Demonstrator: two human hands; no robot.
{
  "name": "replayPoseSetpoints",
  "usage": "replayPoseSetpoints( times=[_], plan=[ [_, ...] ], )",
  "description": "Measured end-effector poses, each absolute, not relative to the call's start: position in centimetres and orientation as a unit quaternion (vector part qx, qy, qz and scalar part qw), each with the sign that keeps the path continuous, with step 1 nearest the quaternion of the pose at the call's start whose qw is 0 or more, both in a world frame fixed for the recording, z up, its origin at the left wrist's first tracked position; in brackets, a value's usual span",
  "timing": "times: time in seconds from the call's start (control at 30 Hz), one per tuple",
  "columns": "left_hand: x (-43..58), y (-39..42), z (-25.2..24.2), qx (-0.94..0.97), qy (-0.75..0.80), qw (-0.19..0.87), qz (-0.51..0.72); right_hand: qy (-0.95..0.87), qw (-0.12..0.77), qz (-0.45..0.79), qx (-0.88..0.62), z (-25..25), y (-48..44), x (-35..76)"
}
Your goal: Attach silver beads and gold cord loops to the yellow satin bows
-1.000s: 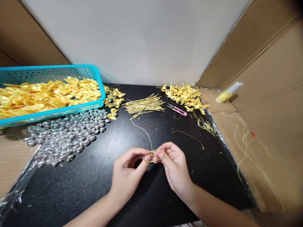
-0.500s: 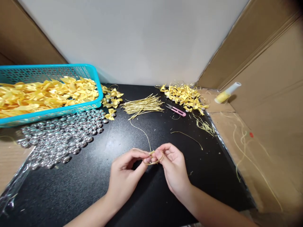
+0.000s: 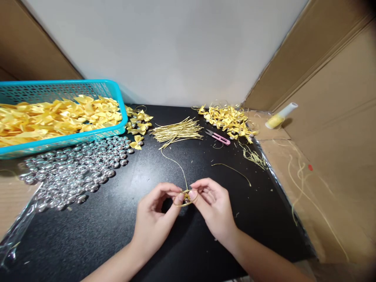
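Note:
Between my two hands is a loop of gold cord point(image 3: 185, 204), pinched on its left side by my left hand point(image 3: 157, 211) and on its right side by my right hand point(image 3: 216, 207). Fingers and thumb of each hand are closed on it. Inside the loop shows a small yellow bow point(image 3: 186, 196) with a shiny bead, partly hidden by the fingertips. A thin strand of gold cord point(image 3: 179, 165) lies on the table just beyond, running up to the bundle of cut gold cords point(image 3: 178, 132).
At left, a turquoise basket point(image 3: 123, 113) holds yellow bows, with many silver beads point(image 3: 76, 172) in front. Pink thread snips point(image 3: 219, 137) lie beside a pile of beaded bows point(image 3: 230, 119). A loose cord point(image 3: 232, 169) and a white tube point(image 3: 280, 116) are on the right.
My hands have moved slightly apart. The gold loop has opened wider and rounder, and the bow with its bead now shows inside it.

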State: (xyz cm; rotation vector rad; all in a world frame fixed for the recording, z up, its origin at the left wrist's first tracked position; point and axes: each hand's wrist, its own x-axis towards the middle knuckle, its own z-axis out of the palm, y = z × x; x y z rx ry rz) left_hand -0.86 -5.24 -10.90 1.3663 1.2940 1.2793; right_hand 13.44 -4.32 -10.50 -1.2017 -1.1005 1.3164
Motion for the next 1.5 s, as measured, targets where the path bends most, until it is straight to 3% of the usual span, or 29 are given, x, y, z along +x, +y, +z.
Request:
replayPoseSetpoints(
  times=[0.2, 0.4, 0.6, 0.73, 1.1, 1.5],
  plan=[
    [-1.0, -5.4, -11.0, 0.567, 0.514, 0.433, 0.477, -0.655, 0.461, 0.364, -0.475, -10.0, -4.0, 14.1],
    [-1.1, -5.2, -11.0, 0.603, 0.524, 0.424, 0.427, -0.670, 0.433, 0.358, -0.485, -9.8, -3.7, 14.3],
    [-2.2, -3.8, -11.0, 0.728, 0.569, 0.257, 0.283, -0.617, 0.407, 0.376, -0.558, -10.1, -3.5, 14.7],
    [-2.3, -3.6, -11.1, 0.759, 0.566, 0.236, 0.219, -0.604, 0.368, 0.390, -0.589, -10.5, -3.4, 14.7],
    [-1.6, -3.9, -11.4, 0.764, 0.569, 0.216, 0.215, -0.644, 0.298, 0.339, -0.618, -10.4, -3.5, 15.0],
    [-1.1, -3.9, -11.5, 0.743, 0.555, 0.290, 0.235, -0.658, 0.340, 0.305, -0.599, -10.9, -3.5, 14.7]
  ],
)
